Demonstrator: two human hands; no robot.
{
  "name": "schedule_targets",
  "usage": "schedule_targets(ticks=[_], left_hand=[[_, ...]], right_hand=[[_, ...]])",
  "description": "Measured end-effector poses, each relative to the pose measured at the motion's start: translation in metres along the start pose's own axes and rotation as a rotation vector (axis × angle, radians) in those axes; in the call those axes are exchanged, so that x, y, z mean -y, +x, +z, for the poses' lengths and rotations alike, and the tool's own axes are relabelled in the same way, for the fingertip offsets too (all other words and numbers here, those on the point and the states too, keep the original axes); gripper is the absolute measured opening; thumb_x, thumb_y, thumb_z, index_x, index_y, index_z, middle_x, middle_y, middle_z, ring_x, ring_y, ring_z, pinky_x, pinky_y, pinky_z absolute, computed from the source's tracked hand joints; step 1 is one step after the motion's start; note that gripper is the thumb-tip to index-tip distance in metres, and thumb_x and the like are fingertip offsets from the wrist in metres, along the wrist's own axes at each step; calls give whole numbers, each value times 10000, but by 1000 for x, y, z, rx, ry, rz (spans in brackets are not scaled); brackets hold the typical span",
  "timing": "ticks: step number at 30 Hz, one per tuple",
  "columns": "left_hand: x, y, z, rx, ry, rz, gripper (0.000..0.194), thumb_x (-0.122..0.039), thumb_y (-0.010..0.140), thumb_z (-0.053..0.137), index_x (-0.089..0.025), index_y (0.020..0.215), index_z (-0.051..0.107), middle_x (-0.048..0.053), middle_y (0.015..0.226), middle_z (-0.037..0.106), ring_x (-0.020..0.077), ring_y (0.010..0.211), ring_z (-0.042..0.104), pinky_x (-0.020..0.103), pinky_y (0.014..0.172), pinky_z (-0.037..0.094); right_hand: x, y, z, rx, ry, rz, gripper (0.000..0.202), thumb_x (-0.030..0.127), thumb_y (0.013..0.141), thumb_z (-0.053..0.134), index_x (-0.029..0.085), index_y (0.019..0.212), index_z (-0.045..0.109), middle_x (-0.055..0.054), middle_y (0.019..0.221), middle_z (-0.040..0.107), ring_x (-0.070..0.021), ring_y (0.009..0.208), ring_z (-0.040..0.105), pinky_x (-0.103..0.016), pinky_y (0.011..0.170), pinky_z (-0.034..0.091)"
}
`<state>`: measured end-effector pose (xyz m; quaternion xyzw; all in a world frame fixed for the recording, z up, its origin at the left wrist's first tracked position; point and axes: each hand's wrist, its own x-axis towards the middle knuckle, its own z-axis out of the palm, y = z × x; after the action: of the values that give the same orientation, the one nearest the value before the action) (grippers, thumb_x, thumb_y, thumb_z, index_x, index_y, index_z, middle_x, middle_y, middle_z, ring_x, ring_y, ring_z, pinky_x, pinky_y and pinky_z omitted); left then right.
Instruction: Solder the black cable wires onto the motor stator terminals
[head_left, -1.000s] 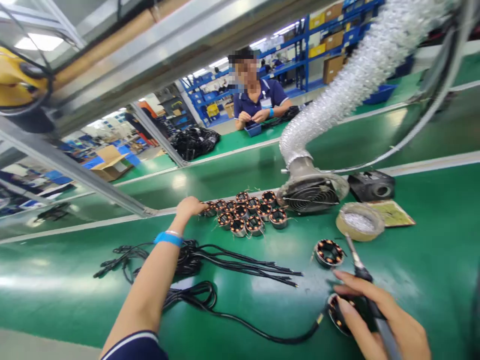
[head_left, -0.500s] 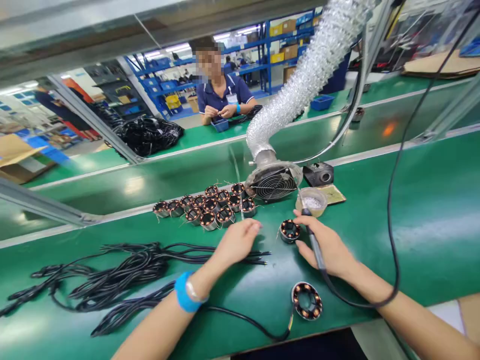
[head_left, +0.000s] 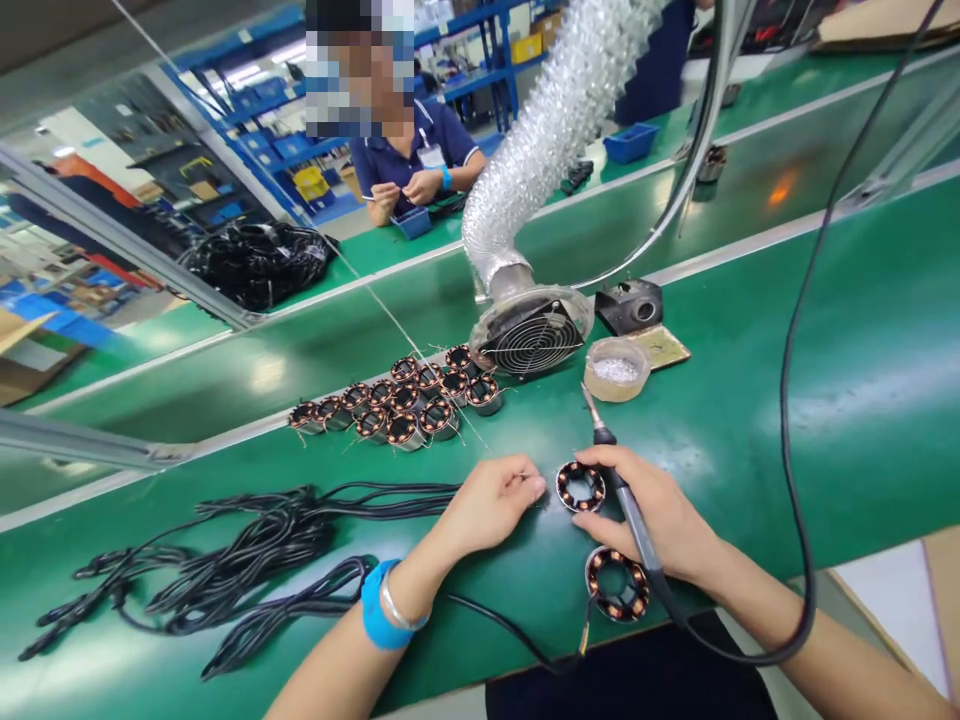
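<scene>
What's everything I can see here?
Bench: one, green, in front
Fan: one, black, mid-bench
Duct: one, silver, above fan
Clustered stators: about thirteen, copper-and-black, beside fan
Near stators: two, copper-and-black, by right hand
Soldering iron: one, grey, in right hand
Cables: several, black, bench's left
Tub: one, yellowish, right of fan
Pad: one, yellowish, beside tub
Trays: two, blue, far bench
Shelving: count unclear, blue, background
Co-worker: one, navy shirt, opposite
Left hand: one, bare, fingertips pinched
Right hand: one, bare, around iron

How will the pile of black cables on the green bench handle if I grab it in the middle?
The black cables will probably sag rather than hold their shape, since they lie in slack curves. They may snag on one another, as their loops cross.
</scene>
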<state>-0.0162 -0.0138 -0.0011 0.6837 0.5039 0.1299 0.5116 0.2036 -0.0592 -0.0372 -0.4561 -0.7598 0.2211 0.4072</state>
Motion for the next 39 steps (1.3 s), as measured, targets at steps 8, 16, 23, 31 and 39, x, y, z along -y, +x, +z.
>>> schedule_targets(ticks=[8, 16, 23, 31, 39], left_hand=[[-28, 28, 6, 82, -554, -234, 342, -516, 643, 658, -202, 686, 531, -125, 417, 217, 63, 395, 114, 249, 443, 83], [-26, -16, -3, -99, 219, -73, 228, -412, 784, 658, -187, 745, 650, -79, 500, 315, 92, 499, 274, 247, 510, 186], [-24, 12, 2, 19, -396, -254, 250, -396, 587, 689, -155, 604, 621, -35, 497, 481, 64, 425, 253, 251, 463, 139], [-13, -12, 1, 53, -66, -115, 337, -486, 780, 684, -150, 774, 668, -95, 494, 262, 75, 488, 192, 246, 491, 137], [-13, -18, 18, 107, -221, -177, 189, -285, 811, 664, -143, 687, 668, -18, 619, 574, 97, 590, 456, 203, 564, 369]], right_hand=[[-4, 1, 3, -16, 3, -9, 461, 226, 776, 693, 221, 1195, 500, -59, 1046, 666, -205, 898, 673, -324, 804, 558], [-6, -2, 5, -35, 33, -3, 429, 251, 799, 697, 226, 1180, 501, -70, 1036, 649, -227, 920, 655, -347, 793, 548], [-5, -2, 2, 14, 42, 5, 439, 204, 784, 710, 233, 1175, 513, -49, 1031, 649, -205, 877, 653, -326, 775, 533], [-6, -2, 1, 16, 50, 0, 412, 229, 802, 695, 231, 1175, 520, -57, 1048, 657, -211, 906, 659, -334, 794, 548], [-17, -11, 1, -14, -103, -51, 404, 542, 893, 576, 257, 1178, 573, -67, 1009, 714, -211, 777, 717, -291, 696, 593]])
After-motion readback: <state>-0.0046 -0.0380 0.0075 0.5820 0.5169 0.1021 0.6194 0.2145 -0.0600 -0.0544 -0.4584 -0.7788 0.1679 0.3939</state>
